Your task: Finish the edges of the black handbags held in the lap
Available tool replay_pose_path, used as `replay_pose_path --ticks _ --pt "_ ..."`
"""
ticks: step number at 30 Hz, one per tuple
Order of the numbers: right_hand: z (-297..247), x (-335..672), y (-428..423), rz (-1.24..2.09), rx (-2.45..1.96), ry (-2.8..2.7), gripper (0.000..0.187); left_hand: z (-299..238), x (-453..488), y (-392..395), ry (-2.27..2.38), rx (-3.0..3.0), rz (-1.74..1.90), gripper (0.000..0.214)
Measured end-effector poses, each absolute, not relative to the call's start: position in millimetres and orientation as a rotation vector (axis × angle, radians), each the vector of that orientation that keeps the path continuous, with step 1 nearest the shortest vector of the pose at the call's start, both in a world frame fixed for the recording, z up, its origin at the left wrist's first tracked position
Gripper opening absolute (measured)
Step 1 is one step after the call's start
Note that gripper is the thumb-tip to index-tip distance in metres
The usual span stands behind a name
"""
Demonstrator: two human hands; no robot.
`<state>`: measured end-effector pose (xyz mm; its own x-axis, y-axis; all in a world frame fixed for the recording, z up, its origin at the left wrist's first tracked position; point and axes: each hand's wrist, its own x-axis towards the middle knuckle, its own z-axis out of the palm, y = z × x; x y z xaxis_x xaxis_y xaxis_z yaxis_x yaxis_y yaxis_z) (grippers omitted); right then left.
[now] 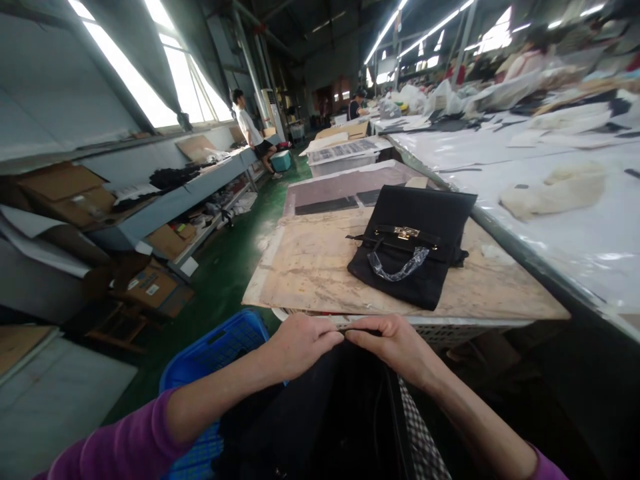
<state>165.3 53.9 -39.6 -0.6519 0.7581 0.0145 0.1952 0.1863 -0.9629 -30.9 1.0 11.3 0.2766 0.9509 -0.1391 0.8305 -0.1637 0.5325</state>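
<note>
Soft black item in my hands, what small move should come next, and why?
Perhaps slide the right hand slightly outward along the edge of the soft black item, since it and the left hand pinch that edge almost touching, leaving little of it spanned.

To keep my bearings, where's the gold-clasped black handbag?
In the head view, the handbag lies right of centre on the tan board, left of the white-topped table.

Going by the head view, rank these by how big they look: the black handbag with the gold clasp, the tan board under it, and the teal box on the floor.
1. Tan board
2. Black handbag
3. Teal box, though it stands farthest away, which shrinks it
</note>
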Motion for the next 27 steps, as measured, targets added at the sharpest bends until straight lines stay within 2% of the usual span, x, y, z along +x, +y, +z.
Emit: replay_pose_path --ticks 10,15,19,22,25,27 --pt "-43.2 163.9 53.6 1.51 -1.033 -1.97 0.03 29.6 -68.1 -58.0 1.72 1.949 0.095 0.043" --pt "-38.2 169.8 55.0 1.538 -1.072 -1.927 0.03 25.7 -97.2 -103.4 1.779 1.783 0.245 0.044" --pt "-34.7 168.4 54.0 1.476 -1.051 -1.97 0.029 -0.1 -116.5 -136.0 1.829 1.753 0.443 0.04" --pt "-31.8 162.2 51.2 1.426 -1.022 -2.007 0.027 -19.1 -126.1 -149.1 1.889 1.802 0.492 0.046" --pt "-30.8 157.4 49.2 1.434 -1.022 -2.018 0.026 -21.2 -130.2 -143.3 1.855 1.837 0.361 0.051" --pt "-31.5 155.4 48.2 1.434 -1.01 -2.028 0.024 -12.6 -124.5 -125.9 1.776 1.838 0.241 0.046"
